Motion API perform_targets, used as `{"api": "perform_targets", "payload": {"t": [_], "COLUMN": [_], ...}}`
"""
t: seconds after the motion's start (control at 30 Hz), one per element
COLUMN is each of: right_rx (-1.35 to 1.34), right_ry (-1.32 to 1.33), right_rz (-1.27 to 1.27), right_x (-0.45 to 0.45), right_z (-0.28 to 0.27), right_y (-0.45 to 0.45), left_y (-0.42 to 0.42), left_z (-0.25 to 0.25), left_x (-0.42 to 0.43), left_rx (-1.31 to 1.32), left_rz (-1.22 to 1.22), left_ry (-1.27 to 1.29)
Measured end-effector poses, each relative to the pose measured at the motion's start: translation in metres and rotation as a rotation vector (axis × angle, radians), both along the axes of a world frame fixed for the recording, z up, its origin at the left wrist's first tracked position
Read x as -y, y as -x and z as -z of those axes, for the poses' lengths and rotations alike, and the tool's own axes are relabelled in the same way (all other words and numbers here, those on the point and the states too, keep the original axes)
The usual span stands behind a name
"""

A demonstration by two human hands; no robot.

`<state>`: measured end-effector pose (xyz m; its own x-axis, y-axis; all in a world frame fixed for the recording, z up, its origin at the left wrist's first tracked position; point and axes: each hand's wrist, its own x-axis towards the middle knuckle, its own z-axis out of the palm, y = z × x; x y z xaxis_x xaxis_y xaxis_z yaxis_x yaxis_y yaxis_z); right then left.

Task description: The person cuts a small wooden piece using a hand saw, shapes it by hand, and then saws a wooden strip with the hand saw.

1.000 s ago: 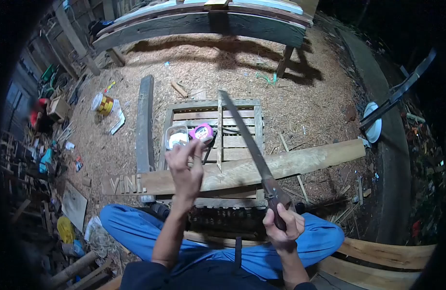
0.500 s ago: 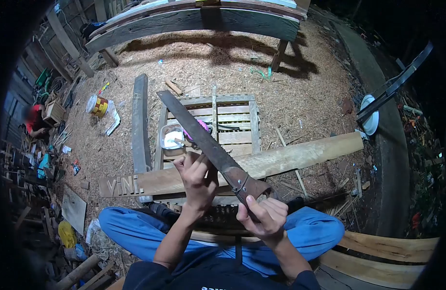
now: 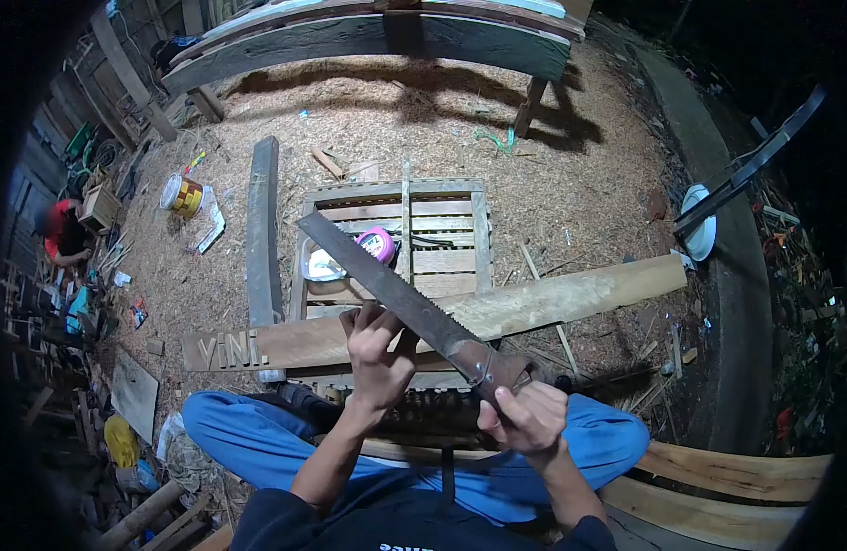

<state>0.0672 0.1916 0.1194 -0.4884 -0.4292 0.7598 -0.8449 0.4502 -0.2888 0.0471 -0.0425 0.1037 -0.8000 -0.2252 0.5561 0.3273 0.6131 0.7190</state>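
A worn handsaw (image 3: 379, 277) slants across the middle of the view, its blade pointing up and left and its toothed edge facing up and right. My right hand (image 3: 534, 418) is closed around its brown handle. My left hand (image 3: 378, 365) is closed just below the blade, fingers curled; what they hold, if anything, is hidden. Beneath the saw lies a long board (image 3: 570, 298) with raised letters (image 3: 231, 351) reading "VINI." at its left end. Beyond the board, a pink tape measure (image 3: 376, 242) and a clear tub (image 3: 317, 268) with white contents are partly covered by the blade.
The board crosses a slatted wooden pallet (image 3: 484, 230). A dark plank (image 3: 264, 230) lies left of it, near a yellow-and-brown bucket (image 3: 181, 196). At the back stands a wooden bench (image 3: 350, 62). A person in red (image 3: 63, 230) sits far left. Sawdust covers the ground.
The saw has moved down and right with my right hand, its blade now at a flatter slant. More of the tape measure shows. My left hand stays close below the blade.
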Motion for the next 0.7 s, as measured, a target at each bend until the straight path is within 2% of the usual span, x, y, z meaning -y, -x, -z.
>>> {"api": "perform_targets", "payload": {"t": [0.1,0.13,0.17,0.2,0.23,0.27,0.3,0.37,0.4,0.43,0.53,0.6,0.7], "right_rx": [0.028,0.008,0.205,0.367,0.301,0.410,0.318,0.210,0.229,0.285,0.340,0.404,0.448], "right_ry": [0.033,0.043,0.201,0.481,0.369,0.554,0.541,0.366,0.309,0.301,0.301,0.421,0.570], "right_rz": [-0.002,0.080,0.023,0.263,0.728,0.783,0.769,0.666,0.559,0.514,0.447,0.359,0.327], "right_x": [-0.002,0.001,-0.029,-0.024,-0.041,-0.047,-0.052,-0.029,-0.018,-0.005,0.018,0.027,0.039], "right_z": [0.000,-0.001,0.037,0.012,0.012,0.014,0.024,0.026,0.030,0.026,0.024,0.026,0.018], "right_y": [0.000,0.000,0.012,0.027,0.035,0.034,0.034,0.024,0.019,0.014,0.008,0.006,0.006], "left_y": [-0.005,-0.011,-0.020,-0.031,-0.041,-0.049,-0.053,-0.042,-0.034,-0.025,-0.013,-0.010,-0.009], "left_z": [-0.009,-0.011,-0.013,-0.022,-0.028,-0.028,-0.028,-0.009,0.006,-0.002,-0.010,-0.015,-0.010], "left_x": [0.005,0.012,0.020,0.035,0.046,0.047,0.035,0.025,0.018,0.013,0.005,0.002,0.005], "left_rx": [-0.003,0.035,0.076,0.083,0.085,0.085,0.215,0.330,0.362,0.382,0.372,0.368,0.353], "left_rz": [0.002,-0.036,-0.072,-0.193,-0.321,-0.263,-0.191,-0.121,-0.031,0.089,0.193,0.199,0.213], "left_ry": [0.068,-0.076,-0.217,-0.188,-0.160,-0.019,-0.209,-0.155,-0.426,-0.505,-0.495,-0.634,-0.622]}}
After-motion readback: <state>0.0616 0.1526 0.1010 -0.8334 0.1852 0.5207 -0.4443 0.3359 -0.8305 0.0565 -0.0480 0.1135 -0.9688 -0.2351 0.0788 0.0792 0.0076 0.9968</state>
